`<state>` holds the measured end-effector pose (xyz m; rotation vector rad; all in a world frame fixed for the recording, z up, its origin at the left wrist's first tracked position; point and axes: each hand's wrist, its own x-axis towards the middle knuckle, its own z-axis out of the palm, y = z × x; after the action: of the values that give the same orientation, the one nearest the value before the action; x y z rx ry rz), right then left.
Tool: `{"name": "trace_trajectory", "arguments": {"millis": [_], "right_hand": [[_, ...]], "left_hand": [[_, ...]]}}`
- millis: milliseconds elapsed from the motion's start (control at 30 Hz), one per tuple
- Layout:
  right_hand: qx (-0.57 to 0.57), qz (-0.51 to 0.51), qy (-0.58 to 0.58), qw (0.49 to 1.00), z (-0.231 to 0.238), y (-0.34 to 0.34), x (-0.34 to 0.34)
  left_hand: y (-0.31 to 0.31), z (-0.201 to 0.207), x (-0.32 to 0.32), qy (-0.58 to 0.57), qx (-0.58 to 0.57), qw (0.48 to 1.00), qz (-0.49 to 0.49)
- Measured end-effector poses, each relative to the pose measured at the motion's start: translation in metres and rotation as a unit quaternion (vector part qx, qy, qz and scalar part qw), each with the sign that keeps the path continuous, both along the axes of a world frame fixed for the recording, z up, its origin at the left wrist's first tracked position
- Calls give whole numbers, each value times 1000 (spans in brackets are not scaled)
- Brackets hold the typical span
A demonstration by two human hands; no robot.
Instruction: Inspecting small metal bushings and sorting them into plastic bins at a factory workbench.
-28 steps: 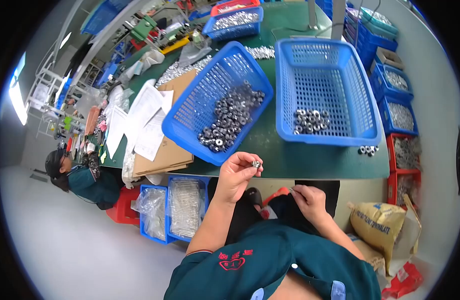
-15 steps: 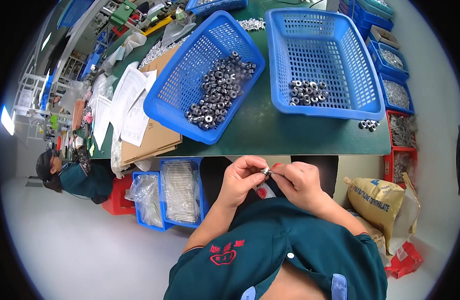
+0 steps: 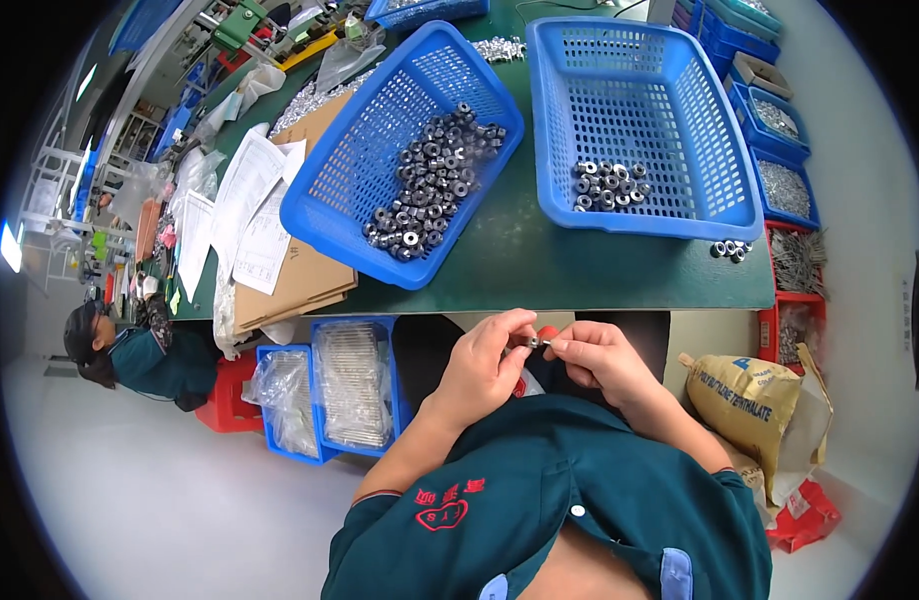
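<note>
Just beyond the near edge of the table, over my lap, my left hand (image 3: 485,360) pinches a small shiny metal nut (image 3: 534,342) between thumb and fingers. Facing it, my right hand (image 3: 602,358) is closed on a thin metal pin-like piece (image 3: 548,343), whose tip points at the nut; whether it enters the hole is too small to tell. A red spot (image 3: 548,331) shows between the hands, its kind unclear. Ahead, a tilted blue basket (image 3: 315,215) holds a heap of dark metal nuts (image 3: 435,185). The blue basket (image 3: 645,225) on the right holds fewer nuts (image 3: 610,187).
Several loose nuts (image 3: 730,250) lie on the green table (image 3: 500,285) by the right basket. Cardboard (image 3: 295,290) and papers (image 3: 260,245) are on the left. Blue crates (image 3: 355,385) stand below, a yellow sack (image 3: 745,405) at right. A co-worker (image 3: 155,355) sits far left.
My right hand has drawn slightly away from the nut, showing more of the thin piece. My left hand still pinches the nut. The whole view has shifted a little.
</note>
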<state>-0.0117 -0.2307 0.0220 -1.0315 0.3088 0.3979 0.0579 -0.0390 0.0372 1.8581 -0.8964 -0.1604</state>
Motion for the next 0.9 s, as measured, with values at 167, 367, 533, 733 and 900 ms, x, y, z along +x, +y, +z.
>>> {"name": "trace_trajectory", "arguments": {"millis": [167, 367, 533, 733, 900], "right_hand": [[-172, -27, -55, 983, 8, 7, -2], [-561, -46, -357, 745, 4, 7, 2], [-608, -33, -416, 676, 10, 0, 4], [-414, -99, -244, 871, -12, -13, -3], [-621, -64, -353, 697, -74, -9, -8]], "left_hand": [[-6, 0, -1, -49, 33, 998, -6], [-10, 5, -1, -167, 94, 980, -44], [-20, 12, 4, -215, 115, 968, -59], [-44, 63, 36, -307, 69, 949, -24], [-100, 74, 105, -320, 65, 942, -83]]}}
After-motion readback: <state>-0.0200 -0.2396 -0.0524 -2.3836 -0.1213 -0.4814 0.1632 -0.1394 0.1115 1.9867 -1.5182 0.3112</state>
